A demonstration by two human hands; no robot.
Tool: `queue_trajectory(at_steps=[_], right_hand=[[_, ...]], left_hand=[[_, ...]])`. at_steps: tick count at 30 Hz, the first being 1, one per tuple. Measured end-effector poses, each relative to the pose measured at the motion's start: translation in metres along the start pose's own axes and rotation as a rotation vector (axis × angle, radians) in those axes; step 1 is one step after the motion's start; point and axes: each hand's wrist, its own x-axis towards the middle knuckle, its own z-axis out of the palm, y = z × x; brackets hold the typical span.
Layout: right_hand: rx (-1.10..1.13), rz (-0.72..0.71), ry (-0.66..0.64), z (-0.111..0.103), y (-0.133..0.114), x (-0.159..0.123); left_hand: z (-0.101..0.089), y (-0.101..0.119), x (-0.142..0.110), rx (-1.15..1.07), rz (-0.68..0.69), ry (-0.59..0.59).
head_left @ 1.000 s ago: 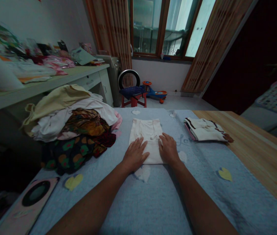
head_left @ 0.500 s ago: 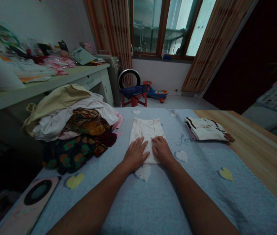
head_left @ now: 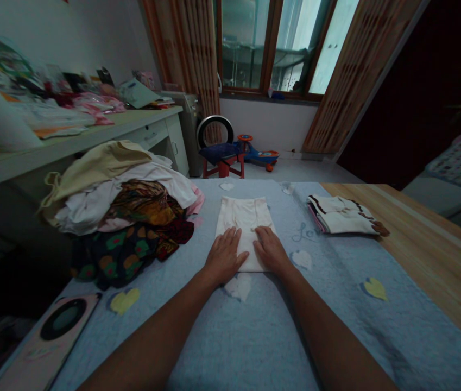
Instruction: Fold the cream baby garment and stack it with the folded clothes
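A white garment (head_left: 245, 210), folded into a narrow upright rectangle, lies flat on the blue cloth (head_left: 230, 336) in front of me. My left hand (head_left: 225, 255) rests flat on its left side, fingers stretched out and thumb pointing inward. On its right side lies my right hand (head_left: 270, 247), palm down, with the fingers slightly bent and apart. Both hands press on the fabric without gripping it. Light wrinkles show in the garment above the fingers, and its lower side edges are partly hidden under the hands.
A heap of mixed clothes (head_left: 132, 190) rises at the left. Folded clothes (head_left: 346, 215) are stacked at the right, near the bare wooden surface (head_left: 421, 228). A pink phone-like object (head_left: 46, 347) lies front left. Beyond stands a red stool (head_left: 224, 167); a cluttered desk (head_left: 132, 124) is far left.
Both hands stay flat on the white garment. The fingers have shifted only slightly, the right ones a little outward, and nothing else has visibly moved.
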Motion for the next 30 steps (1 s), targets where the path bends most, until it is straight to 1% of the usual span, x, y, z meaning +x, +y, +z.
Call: queue_trajectory(at_steps=[3, 6, 12, 17, 24, 30], right_hand=[[-0.027, -0.001, -0.019, -0.0003, -0.0003, 0.0001], [-0.009, 0.008, -0.013, -0.002, -0.0013, -0.0001], [0.094, 0.053, 0.091, -0.0034, -0.0019, 0.0004], [0.123, 0.07, 0.132, -0.0002, 0.0035, 0.0005], [0.065, 0.081, 0.135, 0.0051, 0.006, 0.0009], [-0.007, 0.091, 0.104, 0.0036, 0.0036, 0.0]], left_hand=[[-0.0006, 0.0001, 0.0002, 0.0, -0.023, -0.009], [-0.0003, -0.0004, 0.0004, -0.001, -0.037, -0.005], [0.0001, -0.0002, 0.0001, 0.003, -0.078, -0.015], [0.0013, 0.0, 0.0002, 0.008, -0.098, -0.013], [0.0032, -0.0013, 0.0003, 0.007, -0.116, -0.004], [0.0001, 0.0002, 0.0005, -0.002, -0.123, -0.044]])
